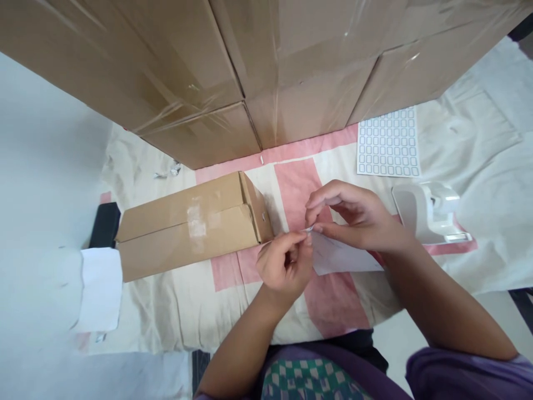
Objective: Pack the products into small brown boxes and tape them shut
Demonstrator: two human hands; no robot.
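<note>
My left hand (pixel 287 261) and my right hand (pixel 353 216) meet near the middle of the view. Fingers of both pinch a small whitish piece (pixel 309 228) between them, too small to make out clearly. Beneath my right hand lies a white sheet of paper (pixel 339 256), partly hidden by the hand and wrist. Left of my hands, a long closed cardboard box (pixel 187 222) rests on the cloth, with clear tape across its top seam.
Large taped cartons (pixel 258 66) stand along the back. At the right are a label sheet (pixel 388 143) and a white tape dispenser (pixel 433 214). A black object (pixel 105 225) and a white paper (pixel 100 289) sit at the far left. Scraps (pixel 169 170) lie behind the box.
</note>
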